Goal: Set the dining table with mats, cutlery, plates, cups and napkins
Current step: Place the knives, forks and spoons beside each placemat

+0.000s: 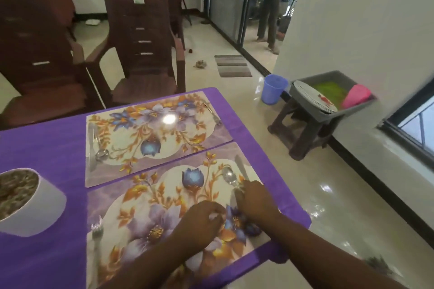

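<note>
Two floral mats lie side by side on the purple table [47,148]. The far mat [155,134] carries a knife and spoon [97,148] on its left and a fork [212,112] on its right. On the near mat [145,213] a fork [97,230] lies at the left, a spoon [229,177] and a knife [242,168] at the right. My right hand [254,199] pinches the spoon's handle. My left hand [202,223] hovers over the near mat with fingers curled; whether it holds anything is unclear.
A white bowl [35,209] with brown contents stands at the table's left. Brown plastic chairs [143,49] stand beyond the table. To the right, a grey tub [328,94] with plates and a pink item rests on a stool beside a blue bucket [273,88]. A person stands in the doorway.
</note>
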